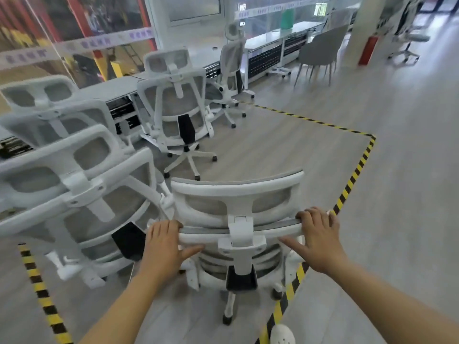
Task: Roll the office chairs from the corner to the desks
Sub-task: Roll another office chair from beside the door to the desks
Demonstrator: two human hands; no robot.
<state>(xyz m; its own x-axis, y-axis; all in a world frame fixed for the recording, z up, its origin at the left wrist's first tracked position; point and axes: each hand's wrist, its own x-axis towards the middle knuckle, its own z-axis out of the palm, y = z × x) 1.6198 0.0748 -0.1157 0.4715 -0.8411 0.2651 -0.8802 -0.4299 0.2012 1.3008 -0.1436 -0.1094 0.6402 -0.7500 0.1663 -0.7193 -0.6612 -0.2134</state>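
Held chair: one white-framed, grey-mesh chair [238, 234] stands right in front of me, back toward me, at the striped tape [357, 170] on the floor.
Hands: my left hand [165, 244] grips the top rail of its backrest, fingers curled over it and thumb beneath; my right hand [316, 238] grips the same rail at the other end, fingers hooked over the top, thumb stretched along the frame.
Count: I make out five chairs of this type. Two [82, 199] stand packed just left of mine, one [177, 112] stands ahead by the desks [109, 91], and one [232, 70] farther along.
Build: curved plastic frames, see-through mesh, black lumbar pads, star bases on castors.
Other seat: one grey shell chair [320, 50] on thin legs, well apart at the far desk.
Floor: pale wood-look planks inside the yellow-black tape, grey outside.
Foot: a white shoe [283, 335] at the bottom edge.
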